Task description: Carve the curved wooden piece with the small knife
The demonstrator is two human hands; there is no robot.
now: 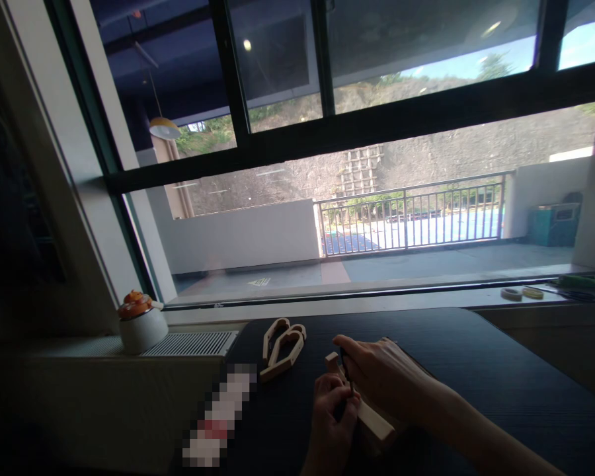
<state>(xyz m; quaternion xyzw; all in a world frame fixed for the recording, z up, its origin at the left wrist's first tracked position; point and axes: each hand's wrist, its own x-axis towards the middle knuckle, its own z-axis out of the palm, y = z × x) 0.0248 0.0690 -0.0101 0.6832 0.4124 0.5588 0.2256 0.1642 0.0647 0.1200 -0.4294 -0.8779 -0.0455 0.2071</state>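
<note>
On the dark table (441, 337), my left hand (330, 410) is closed around a pale wooden piece (375, 423), whose straight end sticks out toward the lower right. My right hand (381, 370) grips a thin dark tool (346, 370), pointing down at the wood beside my left fingertips. The tool's exact kind is hard to make out, and my fingers cover where its tip meets the wood. Left of my hands lie pale wooden frames with curved ends (282, 350), close together.
A pixelated pale and red patch (223, 416) covers the table's left edge. A white pot with an orange top (143, 324) stands on the vented ledge (198, 344). Tape rolls (512, 294) lie on the windowsill (456, 303) at right. A large window frame (377, 119) rises behind the table.
</note>
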